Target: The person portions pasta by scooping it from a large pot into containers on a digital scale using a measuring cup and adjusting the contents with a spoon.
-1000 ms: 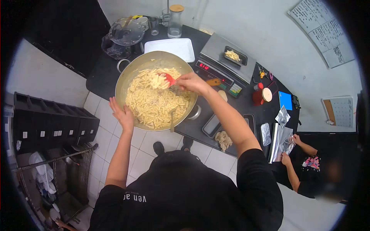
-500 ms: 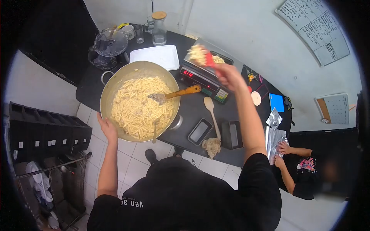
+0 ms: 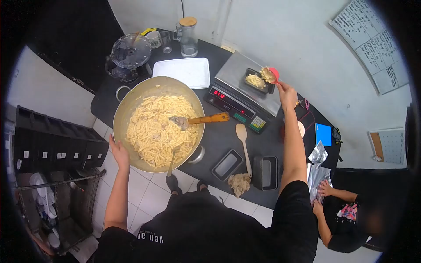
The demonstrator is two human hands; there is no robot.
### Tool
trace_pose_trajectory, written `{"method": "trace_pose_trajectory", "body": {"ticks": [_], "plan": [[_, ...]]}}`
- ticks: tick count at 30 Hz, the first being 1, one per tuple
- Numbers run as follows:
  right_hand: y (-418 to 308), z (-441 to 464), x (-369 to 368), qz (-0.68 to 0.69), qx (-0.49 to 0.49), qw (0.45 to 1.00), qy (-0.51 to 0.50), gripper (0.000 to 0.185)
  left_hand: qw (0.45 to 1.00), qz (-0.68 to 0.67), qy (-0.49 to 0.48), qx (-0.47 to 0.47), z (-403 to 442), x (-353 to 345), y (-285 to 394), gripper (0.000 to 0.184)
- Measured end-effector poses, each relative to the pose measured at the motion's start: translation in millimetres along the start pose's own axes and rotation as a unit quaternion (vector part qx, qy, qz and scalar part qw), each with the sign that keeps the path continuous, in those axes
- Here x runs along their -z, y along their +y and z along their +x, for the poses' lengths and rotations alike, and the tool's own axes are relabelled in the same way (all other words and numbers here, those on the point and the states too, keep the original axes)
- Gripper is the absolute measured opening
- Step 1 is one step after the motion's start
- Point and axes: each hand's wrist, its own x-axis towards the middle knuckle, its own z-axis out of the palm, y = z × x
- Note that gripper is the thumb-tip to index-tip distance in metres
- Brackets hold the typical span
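My right hand (image 3: 287, 96) is closed on the handle of a red serving spoon (image 3: 274, 73), which holds pasta. The spoon is tilted over a small black loaf pan (image 3: 258, 87) with some pasta in it, on a digital scale (image 3: 239, 109) reading about 0.112. My left hand (image 3: 119, 152), fingers outstretched, lies against the outer left side of a large metal pot (image 3: 123, 105). Creamy pasta (image 3: 153, 127) fills the pot. A wooden-handled spatula (image 3: 208, 118) and a metal spoon (image 3: 171, 163) rest in it.
Near the front edge are a wooden spoon (image 3: 243, 144), black loaf pans (image 3: 265, 173) and a crumpled cloth (image 3: 239, 184). A white tray (image 3: 182, 72), glass carafe (image 3: 189, 41) and food processor (image 3: 130, 51) stand behind. At right, another person's hands handle foil (image 3: 318, 175).
My right hand has moved the pasta-laden red serving spoon right, to the loaf pan's right end, tilting it there. My left hand stays by the pot. The head view has shifted slightly.
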Motion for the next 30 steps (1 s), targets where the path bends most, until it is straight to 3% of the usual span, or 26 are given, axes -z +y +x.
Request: {"method": "trace_pose_trajectory", "body": {"ticks": [4,6,15,25,28,30], "plan": [[-11,-7,-2,-0.074,0.002,0.997,-0.025,0.025,0.999,0.038,0.005,0.011,-1,0,3,0.051],[-10,-9,-2,-0.131,0.073,0.989,0.007,0.022,0.999,0.042,0.015,-0.003,0,0,0,0.052],[5,-13,2,-0.223,0.139,0.962,0.074,0.021,0.998,0.060,0.014,0.007,-1,0,4,0.053],[-10,-19,11,-0.191,0.160,0.961,0.119,0.020,1.000,0.006,0.014,0.024,0,-2,1,0.054],[-5,-21,3,-0.194,0.152,0.966,0.084,0.021,0.999,0.035,0.023,0.011,-1,0,9,0.054],[-7,-25,0,-0.190,0.110,0.972,0.088,0.022,0.998,0.019,-0.019,0.050,-2,3,14,0.053]]}}
